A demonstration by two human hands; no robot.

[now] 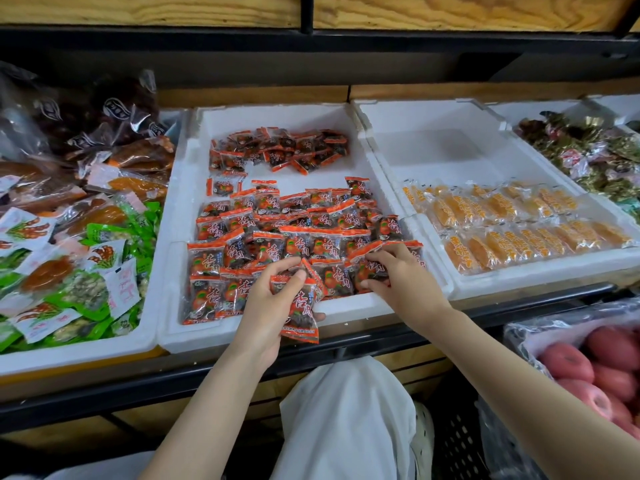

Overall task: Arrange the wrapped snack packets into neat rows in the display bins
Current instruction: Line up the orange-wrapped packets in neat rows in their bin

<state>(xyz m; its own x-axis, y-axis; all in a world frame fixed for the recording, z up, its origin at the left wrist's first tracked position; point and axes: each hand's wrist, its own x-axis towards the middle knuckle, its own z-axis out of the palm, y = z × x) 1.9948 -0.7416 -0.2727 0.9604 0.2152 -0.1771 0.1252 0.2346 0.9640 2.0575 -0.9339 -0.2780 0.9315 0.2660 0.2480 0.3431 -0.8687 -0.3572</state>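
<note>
Red-orange wrapping is gripped by the left hand (pixel 273 303): a small bunch of held packets (pixel 300 308) is clasped between the thumb and curled fingers and held tilted over the front rim of the middle foam bin (pixel 242 336). Just to its right, a front-row packet (pixel 373 270) is pinched by the right hand (pixel 398 273), with the fingers curled over its top edge and the thumb set under its lower edge. This packet lies among the others at the bin's front right corner. Behind both hands, the rows of packets (pixel 294 220) are laid overlapping across the front half of the same bin, mostly label up, though the lines are uneven. A bare strip of white foam is seen behind them, and a loose heap (pixel 280 147) of the same packets is piled near the back wall. To the right, yellow-orange packets (pixel 502 220) are set in rows in the right foam bin (pixel 433 116). To the left, green and white packets (pixel 69 271) are heaped in the left bin (pixel 86 351). Red apples (pixel 588 362) are seen in a crate at the lower right, beneath the shelf edge.
</note>
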